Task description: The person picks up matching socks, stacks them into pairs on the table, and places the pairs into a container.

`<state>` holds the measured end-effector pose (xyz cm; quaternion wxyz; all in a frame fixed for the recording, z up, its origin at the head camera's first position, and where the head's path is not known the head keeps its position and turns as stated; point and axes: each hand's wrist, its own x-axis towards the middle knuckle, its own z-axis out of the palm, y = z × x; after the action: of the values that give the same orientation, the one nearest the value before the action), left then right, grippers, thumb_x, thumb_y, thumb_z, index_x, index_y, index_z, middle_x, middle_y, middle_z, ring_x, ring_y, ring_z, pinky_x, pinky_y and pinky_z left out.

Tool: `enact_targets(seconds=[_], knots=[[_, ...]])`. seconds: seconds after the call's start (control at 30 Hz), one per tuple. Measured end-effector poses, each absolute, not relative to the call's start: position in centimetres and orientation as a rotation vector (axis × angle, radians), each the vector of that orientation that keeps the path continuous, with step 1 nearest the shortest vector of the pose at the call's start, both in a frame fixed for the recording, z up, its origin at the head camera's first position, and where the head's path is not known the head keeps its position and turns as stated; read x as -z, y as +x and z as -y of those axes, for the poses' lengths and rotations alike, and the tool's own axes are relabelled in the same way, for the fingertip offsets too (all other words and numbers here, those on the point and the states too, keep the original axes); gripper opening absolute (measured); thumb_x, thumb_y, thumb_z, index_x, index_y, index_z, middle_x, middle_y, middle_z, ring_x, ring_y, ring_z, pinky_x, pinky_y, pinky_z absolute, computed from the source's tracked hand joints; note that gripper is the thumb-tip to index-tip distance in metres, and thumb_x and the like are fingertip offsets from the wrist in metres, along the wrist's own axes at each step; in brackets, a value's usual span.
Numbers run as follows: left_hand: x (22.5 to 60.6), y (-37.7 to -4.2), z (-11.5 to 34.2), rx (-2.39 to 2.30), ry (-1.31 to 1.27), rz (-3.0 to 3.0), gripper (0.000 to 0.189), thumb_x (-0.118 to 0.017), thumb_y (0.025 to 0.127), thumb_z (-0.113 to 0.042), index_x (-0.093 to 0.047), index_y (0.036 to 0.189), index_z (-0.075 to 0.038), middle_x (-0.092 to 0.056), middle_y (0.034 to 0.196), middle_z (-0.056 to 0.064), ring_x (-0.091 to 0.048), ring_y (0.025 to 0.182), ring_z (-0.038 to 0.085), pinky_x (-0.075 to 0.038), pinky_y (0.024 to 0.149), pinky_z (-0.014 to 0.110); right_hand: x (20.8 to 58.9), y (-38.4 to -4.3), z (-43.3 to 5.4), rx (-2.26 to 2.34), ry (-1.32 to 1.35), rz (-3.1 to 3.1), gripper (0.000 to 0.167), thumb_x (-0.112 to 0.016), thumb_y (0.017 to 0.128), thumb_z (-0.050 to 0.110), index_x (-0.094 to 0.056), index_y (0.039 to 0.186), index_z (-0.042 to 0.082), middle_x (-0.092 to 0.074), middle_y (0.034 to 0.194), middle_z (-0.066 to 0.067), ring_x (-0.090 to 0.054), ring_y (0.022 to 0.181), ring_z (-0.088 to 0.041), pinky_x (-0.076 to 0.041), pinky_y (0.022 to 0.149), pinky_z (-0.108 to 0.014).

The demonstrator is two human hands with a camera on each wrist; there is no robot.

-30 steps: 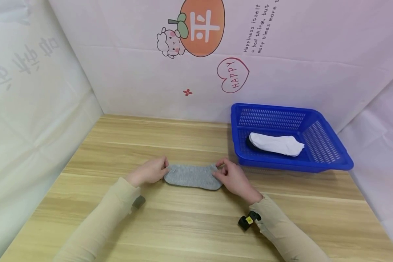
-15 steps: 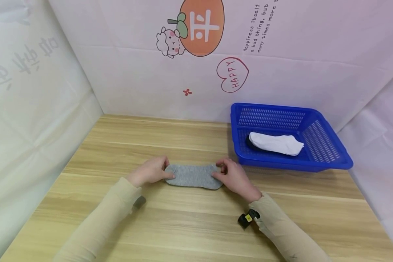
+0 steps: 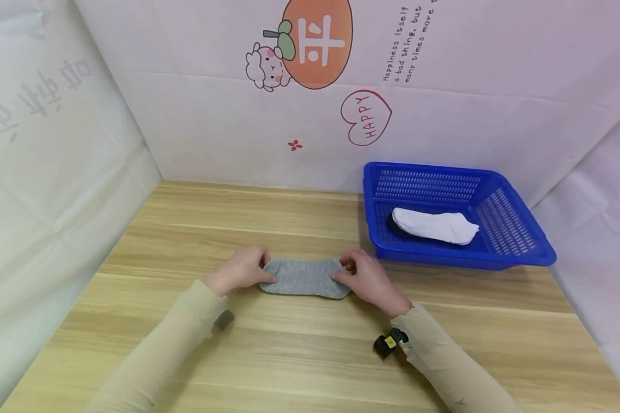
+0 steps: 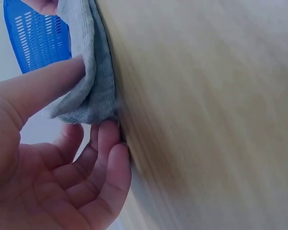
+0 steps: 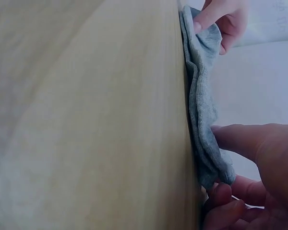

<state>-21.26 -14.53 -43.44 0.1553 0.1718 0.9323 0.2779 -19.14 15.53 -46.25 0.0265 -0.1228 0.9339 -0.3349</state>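
A pair of grey ankle socks (image 3: 304,277), one stacked on the other, lies flat on the wooden table in front of me. My left hand (image 3: 241,268) pinches their left end, thumb on top. In the left wrist view the left fingertips (image 4: 108,136) reach to the lower edge of the layered socks (image 4: 89,72). At the other end my right hand (image 3: 367,279) holds them the same way. The right wrist view shows the right thumb (image 5: 240,136) pressing the top layer, with the other fingers curled at the socks' end.
A blue perforated basket (image 3: 459,261) stands at the back right, just beyond my right hand. White socks (image 3: 436,225) lie in it over something black (image 3: 398,228). Printed white sheets (image 3: 211,132) hang behind and beside the wooden table (image 3: 299,355).
My left thumb has moved right, from the socks' left edge onto their upper face. The right hand and the socks stay nearly in place.
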Motion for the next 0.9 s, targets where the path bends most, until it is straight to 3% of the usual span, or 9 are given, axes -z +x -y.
enact_targets(seconds=[0.27, 0.37, 0.53, 0.63, 0.8, 0.9], knots=[[43.35, -21.23, 14.00, -0.816, 0.487, -2.663, 0.046, -0.084, 0.085, -0.013, -0.060, 0.123, -0.001, -0.059, 0.093, 0.005, -0.055, 0.087, 0.022, -0.049, 0.080, 0.040, 46.24, -19.33, -15.42, 1.066, -0.360, -2.847, 0.032, -0.081, 0.090, 0.022, -0.066, 0.111, 0.003, -0.061, 0.087, 0.000, -0.056, 0.080, -0.017, -0.048, 0.073, -0.035], [43.26, -21.18, 13.85, -0.809, 0.492, -2.665, 0.048, -0.084, 0.085, -0.011, -0.061, 0.125, 0.001, -0.060, 0.093, 0.004, -0.055, 0.088, 0.021, -0.050, 0.081, 0.040, 46.24, -19.36, -15.49, 1.082, -0.351, -2.828, 0.033, -0.080, 0.091, 0.021, -0.065, 0.113, 0.002, -0.059, 0.083, 0.001, -0.054, 0.074, -0.016, -0.046, 0.069, -0.034], [43.33, -21.14, 13.76, -0.815, 0.516, -2.678, 0.026, -0.086, 0.082, -0.010, -0.067, 0.098, -0.002, -0.054, 0.079, 0.003, -0.049, 0.073, 0.018, -0.044, 0.068, 0.032, 46.21, -19.40, -15.52, 1.075, -0.360, -2.817, 0.032, -0.080, 0.091, 0.020, -0.067, 0.113, 0.001, -0.059, 0.077, 0.002, -0.053, 0.067, -0.014, -0.045, 0.064, -0.031], [43.42, -21.11, 13.78, -0.799, 0.529, -2.706, 0.027, -0.087, 0.081, -0.011, -0.061, 0.080, -0.007, -0.050, 0.075, 0.003, -0.046, 0.070, 0.018, -0.039, 0.064, 0.030, 46.10, -19.34, -15.51, 1.078, -0.379, -2.811, 0.027, -0.080, 0.090, 0.019, -0.067, 0.107, 0.002, -0.058, 0.075, 0.003, -0.051, 0.064, -0.013, -0.044, 0.062, -0.031], [43.39, -20.99, 13.90, -0.728, 0.584, -2.773, 0.034, -0.090, 0.078, -0.015, -0.057, 0.073, -0.010, -0.048, 0.081, 0.003, -0.044, 0.080, 0.022, -0.037, 0.073, 0.034, 46.04, -19.20, -15.55, 1.080, -0.401, -2.821, 0.020, -0.081, 0.089, 0.018, -0.066, 0.094, 0.007, -0.057, 0.074, 0.003, -0.051, 0.064, -0.013, -0.042, 0.061, -0.031], [43.32, -21.02, 13.88, -0.733, 0.601, -2.770, 0.033, -0.090, 0.078, -0.014, -0.057, 0.072, -0.011, -0.049, 0.078, 0.002, -0.045, 0.078, 0.021, -0.037, 0.072, 0.033, 46.04, -19.15, -15.55, 1.081, -0.390, -2.829, 0.020, -0.082, 0.088, 0.018, -0.065, 0.094, 0.007, -0.059, 0.076, 0.003, -0.052, 0.067, -0.013, -0.044, 0.063, -0.031]])
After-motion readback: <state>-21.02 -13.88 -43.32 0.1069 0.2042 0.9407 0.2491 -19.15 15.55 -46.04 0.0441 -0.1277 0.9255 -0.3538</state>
